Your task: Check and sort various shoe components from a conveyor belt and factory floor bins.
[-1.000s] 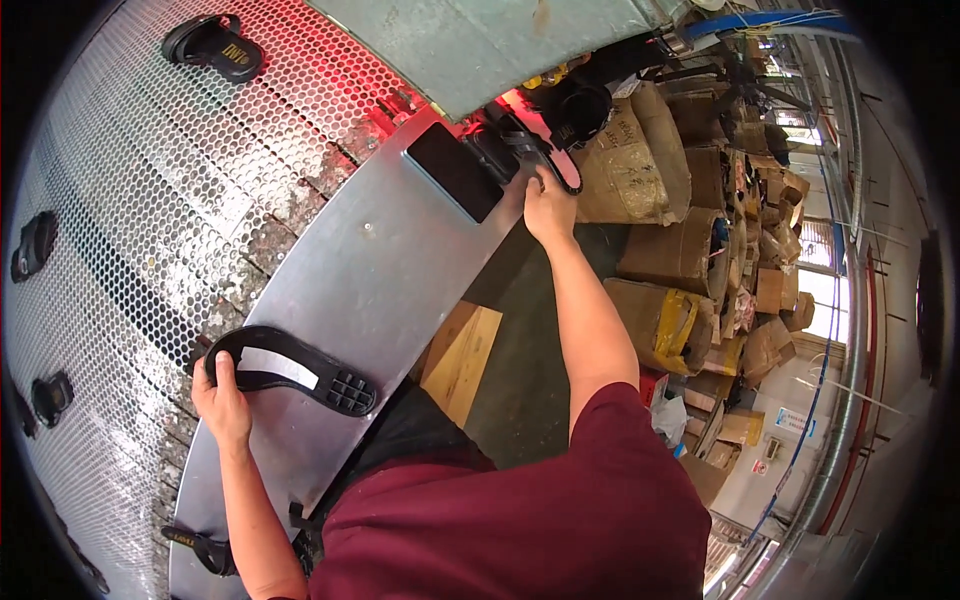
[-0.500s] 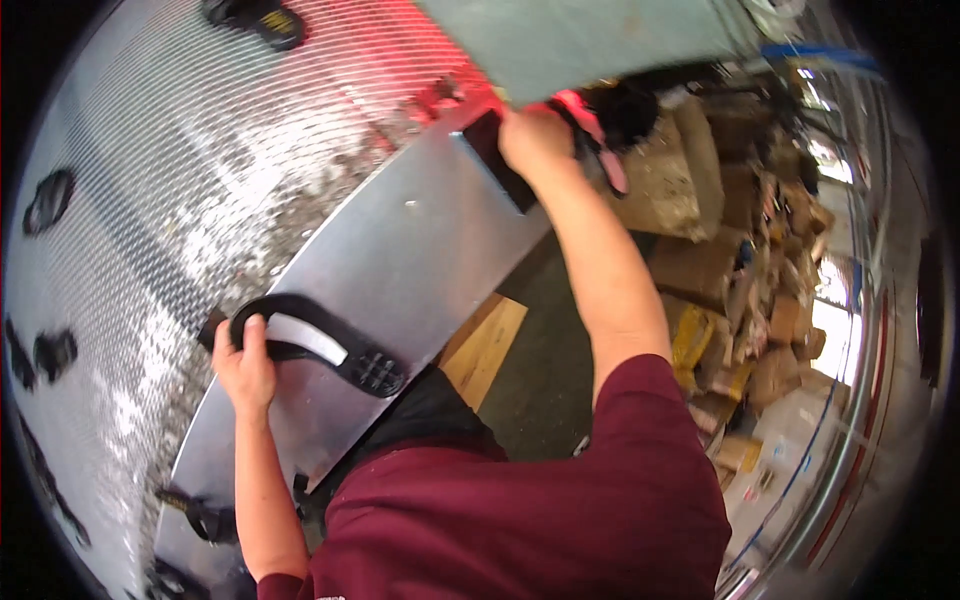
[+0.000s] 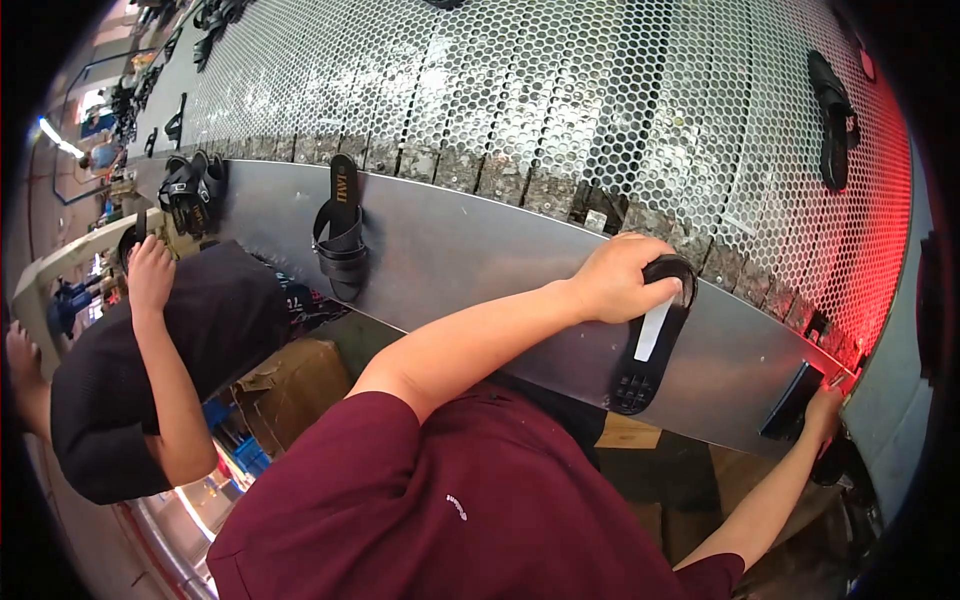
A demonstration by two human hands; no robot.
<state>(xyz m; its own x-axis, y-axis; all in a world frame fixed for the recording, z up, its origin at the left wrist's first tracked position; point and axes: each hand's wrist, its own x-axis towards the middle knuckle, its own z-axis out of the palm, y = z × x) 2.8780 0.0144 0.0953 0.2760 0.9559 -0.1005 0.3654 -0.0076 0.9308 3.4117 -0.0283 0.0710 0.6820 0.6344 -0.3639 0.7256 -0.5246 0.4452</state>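
Observation:
My left hand is closed round one end of a black sandal, tilted over the metal ledge. The underside of its sole faces me, with a white strip along the middle and a patterned patch at the lower end. Far to the right, by the red-lit end of the conveyor, is my right hand, its fingers bent inward beside a dark flat rectangular block on the ledge. What those fingers grip is hidden. Another black sandal lies on the ledge left of my left arm, insole up.
A perforated metal conveyor runs beyond the ledge, with a black pair of sandals on its right. More strapped sandals lie at the ledge's left. A co-worker in dark clothing is close on my left. Below is a cardboard box.
My view has swung left, bringing the co-worker and more of the conveyor into sight. My left hand still holds the sandal, and my right hand remains by the dark block.

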